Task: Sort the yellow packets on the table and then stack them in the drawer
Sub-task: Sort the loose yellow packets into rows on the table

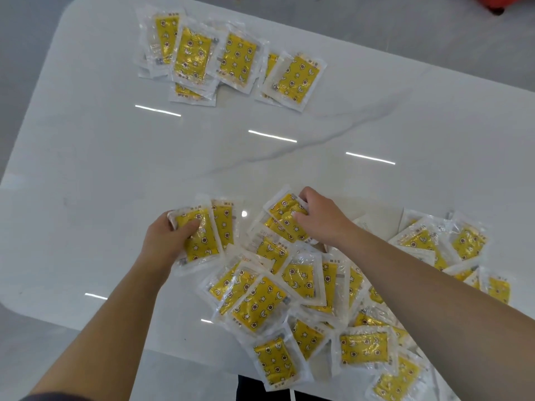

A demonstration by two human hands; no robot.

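Several yellow packets in clear wrappers, printed with stars and moons, lie in a loose heap (312,287) at the near right of the white table (144,157). My left hand (165,241) grips a small stack of packets (199,241) at the heap's left edge, thumb on top. My right hand (321,218) pinches one packet (285,209) at the heap's far side. A second group of packets (231,57) lies spread in overlapping piles at the far side of the table. No drawer is in view.
The table has rounded corners, and its near edge (86,322) runs under my forearms. Some packets (278,363) overhang that edge. A red object (503,2) shows at the top right corner. Grey floor surrounds the table.
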